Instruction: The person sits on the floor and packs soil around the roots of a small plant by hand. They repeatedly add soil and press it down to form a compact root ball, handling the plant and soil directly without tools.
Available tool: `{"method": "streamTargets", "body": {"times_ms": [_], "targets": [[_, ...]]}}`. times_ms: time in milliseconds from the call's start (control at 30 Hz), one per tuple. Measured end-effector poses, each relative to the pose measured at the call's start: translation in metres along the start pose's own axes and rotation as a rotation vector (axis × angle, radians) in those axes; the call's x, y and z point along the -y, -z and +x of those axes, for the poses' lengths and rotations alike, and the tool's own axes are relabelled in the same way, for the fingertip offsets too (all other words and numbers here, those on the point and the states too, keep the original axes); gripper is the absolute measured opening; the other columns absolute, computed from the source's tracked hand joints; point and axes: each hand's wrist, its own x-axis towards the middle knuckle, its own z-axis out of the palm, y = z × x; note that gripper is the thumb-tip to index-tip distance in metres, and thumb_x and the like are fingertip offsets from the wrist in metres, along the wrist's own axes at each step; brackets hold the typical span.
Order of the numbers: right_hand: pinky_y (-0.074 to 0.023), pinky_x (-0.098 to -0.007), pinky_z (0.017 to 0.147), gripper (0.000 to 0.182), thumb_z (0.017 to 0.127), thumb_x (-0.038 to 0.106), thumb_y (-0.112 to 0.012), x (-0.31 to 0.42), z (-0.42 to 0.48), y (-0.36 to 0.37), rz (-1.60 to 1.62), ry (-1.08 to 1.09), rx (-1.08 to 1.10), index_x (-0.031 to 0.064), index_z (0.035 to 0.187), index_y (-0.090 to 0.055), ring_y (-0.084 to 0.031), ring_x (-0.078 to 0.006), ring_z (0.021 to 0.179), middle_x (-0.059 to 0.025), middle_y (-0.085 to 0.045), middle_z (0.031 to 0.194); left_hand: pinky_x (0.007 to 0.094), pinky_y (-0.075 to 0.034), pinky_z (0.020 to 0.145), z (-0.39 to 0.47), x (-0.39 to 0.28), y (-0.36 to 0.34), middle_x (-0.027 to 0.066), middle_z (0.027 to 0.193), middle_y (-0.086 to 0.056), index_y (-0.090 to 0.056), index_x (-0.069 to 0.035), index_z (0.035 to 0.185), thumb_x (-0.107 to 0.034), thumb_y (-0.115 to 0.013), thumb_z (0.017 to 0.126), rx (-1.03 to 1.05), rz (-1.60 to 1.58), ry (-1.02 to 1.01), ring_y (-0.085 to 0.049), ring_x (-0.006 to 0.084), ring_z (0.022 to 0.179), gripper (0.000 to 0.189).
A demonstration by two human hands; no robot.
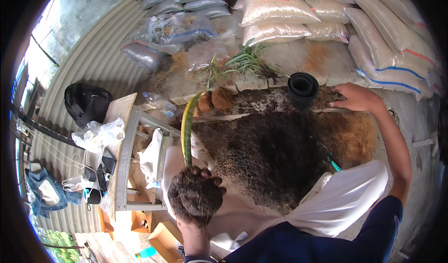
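My left hand, dark with soil, is closed around the base of a snake plant. The plant's long, yellow-edged green leaf stands up above a dark, fibrous clump at that hand. My right hand reaches out at the right with its fingers apart, over the soil strip beside nested black plastic pots. Whether its fingertips touch the soil is unclear. Dark loose soil lies between my legs, with brown coconut fibre to its right. A turquoise-handled tool lies partly in the soil.
Brown fibre balls and loose green plants lie beyond the soil. Filled sacks are stacked at the back and right. At the left stand a wooden table with a black bag, a plastic bottle and cardboard boxes.
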Motion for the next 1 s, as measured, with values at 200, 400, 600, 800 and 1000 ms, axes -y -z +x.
{"method": "streamTargets", "body": {"times_ms": [200, 400, 600, 800, 1000], "targets": [[-0.0422, -0.0420, 0.097, 0.055, 0.088, 0.042, -0.060, 0.028, 0.034, -0.025, -0.017, 0.182, 0.101, 0.0003, 0.123, -0.056, -0.054, -0.0364, 0.113, -0.0205, -0.059, 0.119, 0.0511, -0.047, 0.086, 0.081, 0.006, -0.012, 0.0143, 0.099, -0.063, -0.061, -0.006, 0.104, -0.033, -0.042, 0.092, 0.061, -0.219, 0.007, -0.059, 0.0358, 0.094, 0.035], [-0.0442, -0.0425, 0.095, 0.055, 0.089, 0.043, -0.058, 0.078, 0.080, -0.060, 0.033, 0.482, -0.041, -0.0032, 0.120, -0.056, -0.056, -0.0377, 0.108, -0.0227, -0.060, 0.114, 0.0465, -0.051, 0.085, 0.127, 0.029, 0.005, 0.0147, 0.099, -0.064, -0.060, -0.003, 0.106, -0.032, -0.043, 0.093, -0.028, -0.104, 0.033, -0.062, 0.0323, 0.094, 0.036], [-0.0490, -0.0377, 0.086, 0.046, 0.087, 0.034, -0.064, 0.109, 0.077, -0.094, 0.451, 0.553, -0.210, 0.0046, 0.122, -0.059, -0.062, -0.0327, 0.097, -0.0176, -0.063, 0.107, 0.0453, -0.052, 0.083, 0.139, 0.041, 0.001, 0.0169, 0.100, -0.064, -0.060, -0.003, 0.106, -0.032, -0.043, 0.093, -0.008, -0.287, 0.170, -0.062, 0.0300, 0.093, 0.036], [-0.0433, -0.0425, 0.096, 0.049, 0.074, 0.028, -0.078, 0.148, 0.074, -0.137, 0.695, 0.588, -0.474, 0.0104, 0.118, -0.064, -0.055, -0.0358, 0.111, -0.0175, -0.059, 0.118, 0.0397, -0.052, 0.084, 0.153, 0.072, 0.039, 0.0144, 0.101, -0.064, -0.058, -0.002, 0.109, -0.027, -0.043, 0.094, 0.022, -0.166, 0.304, -0.063, 0.0268, 0.092, 0.033], [-0.0391, -0.0478, 0.100, 0.055, 0.071, 0.044, -0.075, 0.176, 0.072, -0.172, 0.466, 0.803, -0.641, 0.0173, 0.118, -0.064, -0.052, -0.0347, 0.118, -0.0128, -0.055, 0.129, 0.0383, -0.055, 0.081, 0.163, 0.096, 0.049, 0.0136, 0.107, -0.062, -0.055, -0.002, 0.115, -0.028, -0.037, 0.096, 0.055, -0.395, 0.424, -0.063, 0.0250, 0.092, 0.037]]}}
